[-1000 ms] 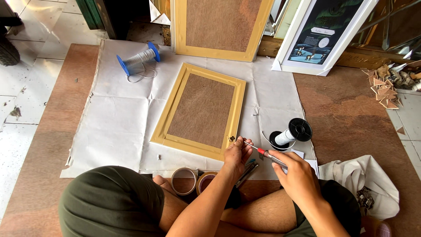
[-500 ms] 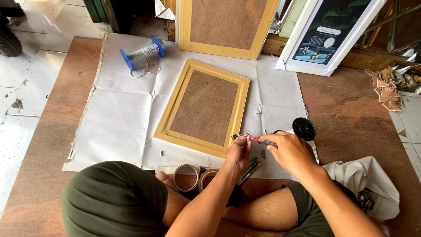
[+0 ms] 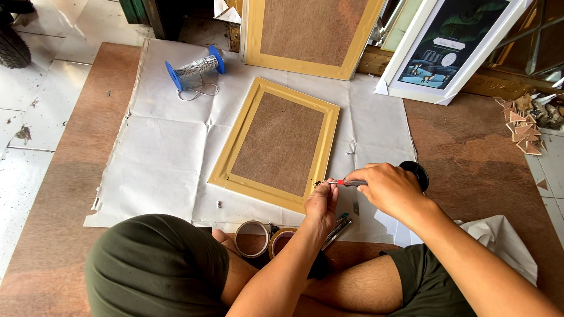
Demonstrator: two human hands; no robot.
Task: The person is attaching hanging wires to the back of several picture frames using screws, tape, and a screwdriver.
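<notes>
Fingers: R hand (image 3: 388,189) grips screwdriver (image 3: 348,182), L hand (image 3: 322,201) pinches tip; hands moved nearer frame (image 3: 276,144).

One head-worn camera looks steeply down from close above the seated person's lap, facing forward over the floor (image 3: 70,176).

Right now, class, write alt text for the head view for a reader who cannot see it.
A seated person's right hand drives a screwdriver at the edge of a yellow frame, lying back-up on white paper; the left hand steadies the spot.
</notes>
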